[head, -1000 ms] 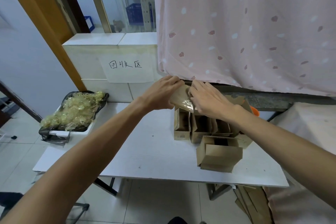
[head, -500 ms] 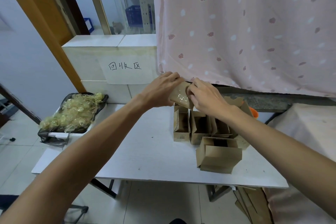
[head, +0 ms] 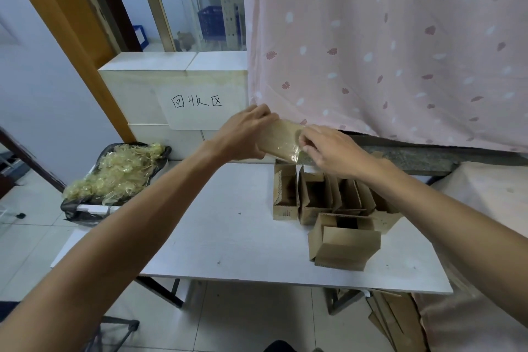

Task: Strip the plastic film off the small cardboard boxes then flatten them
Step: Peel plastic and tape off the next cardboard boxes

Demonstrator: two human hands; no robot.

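Head view, one frame.

We hold one small cardboard box (head: pixel 281 138) in the air above the far edge of the surface (head: pixel 228 226), right of its middle. The box is wrapped in clear plastic film (head: pixel 294 155), which glints at the lower right corner of the box.

Left hand (head: pixel 245 134): grip closed round the left end of the box, fingers over the top, thumb underneath.

Right hand (head: pixel 334 151): grip narrow, fingertips (head: pixel 305 140) curled at the right end of the box and pinching the film there.

Below the hands, toward the far right corner of the surface, a row of open boxes (head: pixel 311 194) stands side by side with the openings up. Just in front of the row, nearer the near edge, sits a front box (head: pixel 347 248). We cannot tell whether it touches the row.

At the far left corner of the surface, a bin lined with a black bag (head: pixel 74 210) is heaped with crumpled yellowish film scraps (head: pixel 114 171). We cannot tell whether the bin rests on the surface or stands beside it.

Behind the far edge are a handwritten paper sign (head: pixel 197 106) on a white block and a pink leaf-print curtain (head: pixel 385 51). Flat cardboard pieces (head: pixel 385 314) lie on the floor under the near right corner.
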